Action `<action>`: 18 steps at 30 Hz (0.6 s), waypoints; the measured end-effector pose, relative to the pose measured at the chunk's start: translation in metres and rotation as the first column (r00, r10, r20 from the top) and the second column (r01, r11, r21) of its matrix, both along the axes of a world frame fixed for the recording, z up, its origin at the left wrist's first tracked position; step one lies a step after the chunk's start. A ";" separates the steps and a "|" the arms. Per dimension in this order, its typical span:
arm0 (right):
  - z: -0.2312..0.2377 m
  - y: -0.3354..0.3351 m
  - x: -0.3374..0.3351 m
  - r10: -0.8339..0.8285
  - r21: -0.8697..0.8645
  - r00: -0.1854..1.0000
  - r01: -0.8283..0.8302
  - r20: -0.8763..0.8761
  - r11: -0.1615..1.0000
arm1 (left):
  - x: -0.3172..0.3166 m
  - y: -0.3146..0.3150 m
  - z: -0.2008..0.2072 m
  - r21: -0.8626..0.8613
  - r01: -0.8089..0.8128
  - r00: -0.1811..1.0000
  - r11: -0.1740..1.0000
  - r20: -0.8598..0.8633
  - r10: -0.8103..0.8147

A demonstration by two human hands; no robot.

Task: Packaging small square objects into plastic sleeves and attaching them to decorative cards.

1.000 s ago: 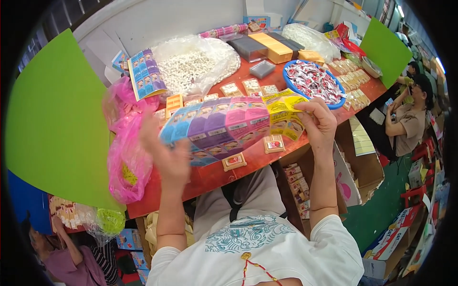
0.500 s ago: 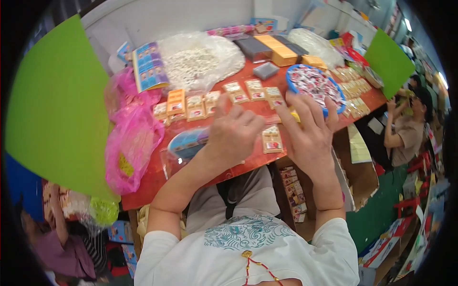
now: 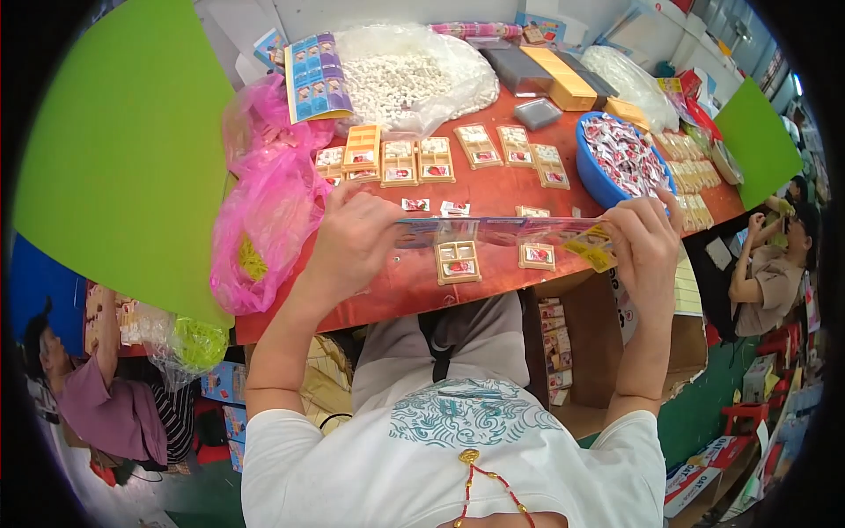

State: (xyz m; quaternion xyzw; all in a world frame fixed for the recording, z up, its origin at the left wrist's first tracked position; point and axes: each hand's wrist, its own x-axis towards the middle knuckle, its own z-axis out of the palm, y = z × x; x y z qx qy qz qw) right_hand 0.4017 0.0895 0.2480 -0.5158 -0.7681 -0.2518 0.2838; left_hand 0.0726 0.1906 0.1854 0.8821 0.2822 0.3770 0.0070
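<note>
A thin, shiny printed sheet (image 3: 497, 231), bluish purple with a yellow patch at its right end, is stretched level over the table's near part. My left hand (image 3: 356, 233) pinches its left end, and my right hand (image 3: 644, 238) grips the right end. Seen almost edge-on, its full shape cannot be made out. Just below it lie a small beige compartment tray (image 3: 459, 264) with a red-printed packet and a second, partly covered tray (image 3: 537, 256). Behind the sheet are two loose packets (image 3: 415, 205) and a row of similar trays (image 3: 400, 162) holding white pieces.
A blue basin (image 3: 591, 172) of small packets stands right of the trays. Farther back are a clear bag of white pieces (image 3: 396, 88), a purple leaflet (image 3: 317, 79) and yellow trays (image 3: 563, 79). Pink plastic bags (image 3: 264, 211) lie left. Green panels (image 3: 114, 167) flank the table; people sit on both sides.
My hands have moved apart, the left leftward and the right rightward. The printed sheet, which lay curled at the left under my left forearm, is now stretched between them. The view has shifted.
</note>
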 end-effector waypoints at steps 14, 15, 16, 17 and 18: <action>-0.021 0.043 0.030 -0.028 -0.524 0.880 -0.256 -0.474 0.812 | -0.006 0.027 -0.063 -0.423 0.835 0.297 0.351 0.885 0.359; -0.021 0.047 0.040 -0.073 -0.561 0.864 -0.258 -0.499 0.786 | -0.007 0.028 -0.063 -0.406 0.840 0.269 0.360 0.888 0.374; -0.022 0.051 0.048 -0.118 -0.597 0.846 -0.262 -0.521 0.758 | -0.006 0.028 -0.062 -0.406 0.841 0.270 0.358 0.887 0.374; -0.021 0.054 0.050 -0.093 -0.599 0.841 -0.297 -0.532 0.743 | -0.004 0.026 -0.059 -0.406 0.827 0.241 0.390 0.881 0.406; -0.019 0.058 0.050 -0.095 -0.600 0.841 -0.297 -0.533 0.743 | -0.003 0.025 -0.058 -0.407 0.811 0.212 0.421 0.874 0.437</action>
